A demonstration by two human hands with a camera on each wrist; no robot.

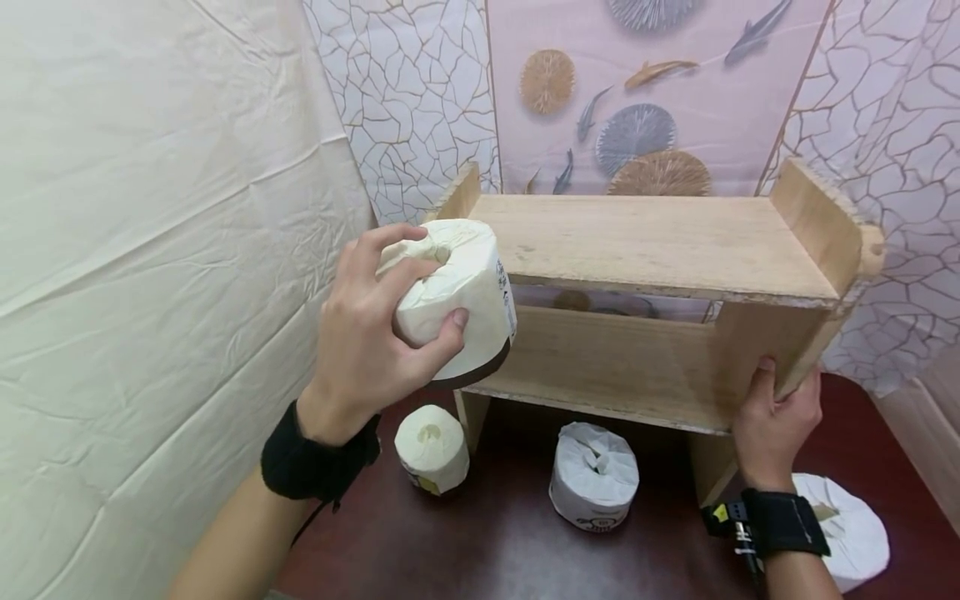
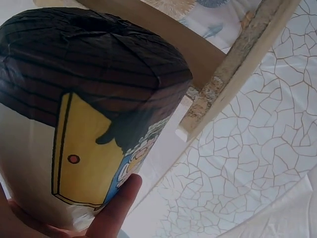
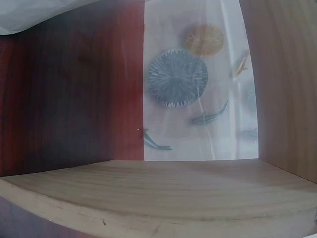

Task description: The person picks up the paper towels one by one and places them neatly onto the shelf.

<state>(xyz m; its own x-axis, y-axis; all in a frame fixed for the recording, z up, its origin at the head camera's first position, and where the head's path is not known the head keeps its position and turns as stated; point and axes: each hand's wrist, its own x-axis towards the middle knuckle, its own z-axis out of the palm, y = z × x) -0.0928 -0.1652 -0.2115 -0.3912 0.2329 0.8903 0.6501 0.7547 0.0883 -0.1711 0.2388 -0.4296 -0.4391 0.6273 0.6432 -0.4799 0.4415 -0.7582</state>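
My left hand (image 1: 360,325) holds a wrapped toilet paper roll (image 1: 472,312) in the air, before the left end of a wooden shelf (image 1: 645,237). The thumb presses its side while fingers lie over the top by the core hole. Seen in the left wrist view, the roll (image 2: 89,129) has a dark brown end and a printed yellow door. On the right, my right hand (image 1: 776,425) grips the front edge of the shelf's side panel, thumb on the inner face. The right wrist view shows shelf boards (image 3: 173,191) but not the hand.
Three more wrapped rolls stand on the dark red table (image 1: 510,550): a small roll (image 1: 431,454) at left, a white roll (image 1: 595,483) before the shelf, and another roll (image 1: 855,533) partly behind the right wrist. A cream cloth wall (image 1: 165,208) borders the left.
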